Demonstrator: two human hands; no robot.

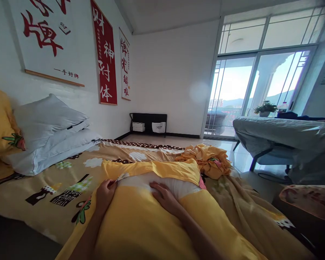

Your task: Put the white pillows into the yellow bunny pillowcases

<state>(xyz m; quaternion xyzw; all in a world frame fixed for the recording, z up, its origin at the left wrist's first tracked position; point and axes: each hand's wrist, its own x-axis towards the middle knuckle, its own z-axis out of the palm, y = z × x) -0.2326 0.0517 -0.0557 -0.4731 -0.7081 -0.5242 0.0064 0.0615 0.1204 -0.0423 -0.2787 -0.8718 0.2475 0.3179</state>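
Note:
A white pillow lies before me on the bed, partly inside a yellow pillowcase. The white shows through the case's wide opening, and a yellow flap spans its far side. At the opening's left corner my left hand is closed on the pillowcase edge, beside a small pale patch that may be a tag. My right hand rests on the white pillow near the middle of the opening, its fingers stretched out and holding nothing.
Crumpled yellow cloth lies at the bed's far right. White pillows and a yellow pillow are stacked at the left on the patterned bed sheet. A covered table stands right, near the sliding glass door.

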